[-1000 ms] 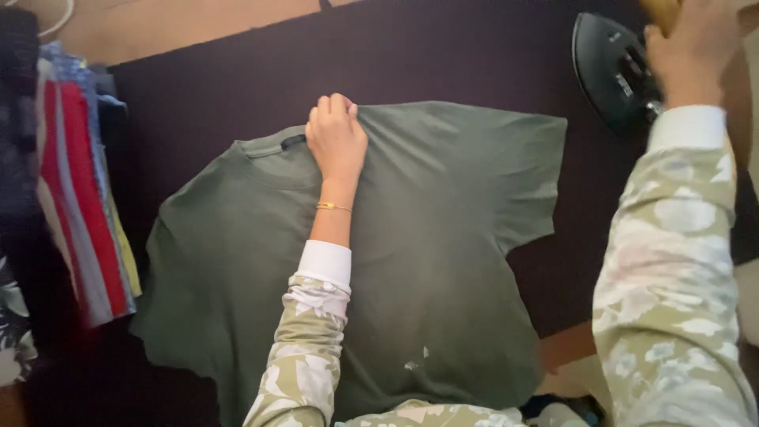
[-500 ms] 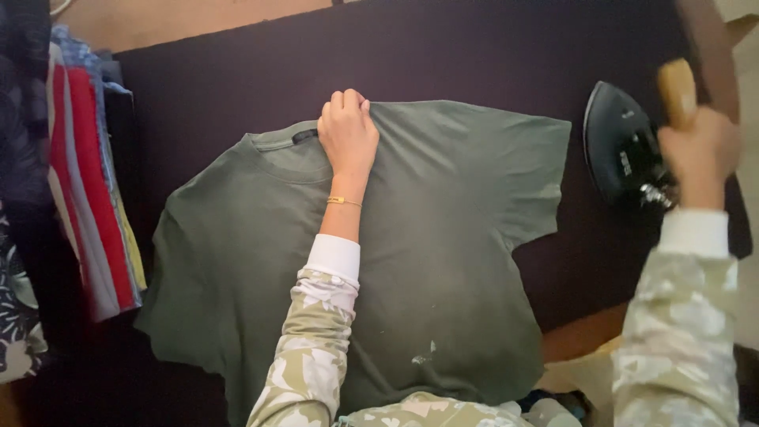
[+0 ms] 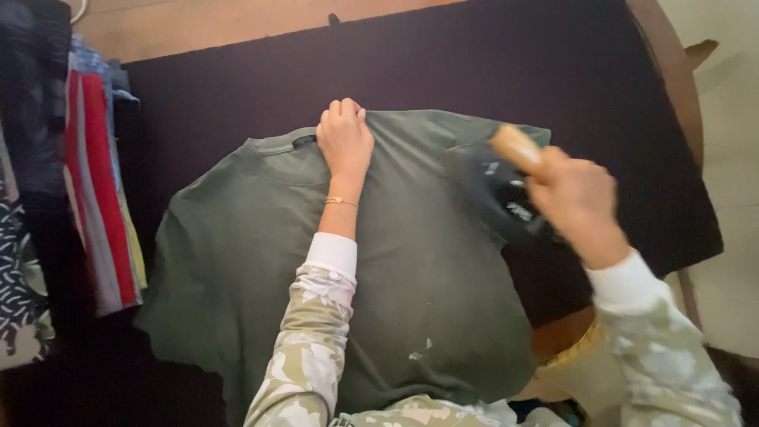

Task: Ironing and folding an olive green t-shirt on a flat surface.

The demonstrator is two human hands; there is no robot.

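From the head camera, looking straight down: an olive-green T-shirt (image 3: 261, 277) lies spread flat on a dark cloth-covered table (image 3: 490, 71), its collar toward the far edge and its hem hanging near the person's body. The left hand (image 3: 345, 141) rests on the shirt just beside the collar, fingers curled under and pressing the fabric at the shoulder; a thin gold bracelet (image 3: 341, 202) sits on that wrist, above a white cuff and a patterned sleeve. The right hand (image 3: 575, 198) is closed around the pale wooden handle of a black iron (image 3: 498, 198), which is over the shirt's right sleeve area; the picture is blurred there, so I cannot tell whether the sole touches the cloth. To the left of the table, well apart from both hands, hangs a stack of folded clothes (image 3: 99, 198) with red, white and blue stripes, and a dark patterned cloth (image 3: 16, 292) shows at the far left edge.
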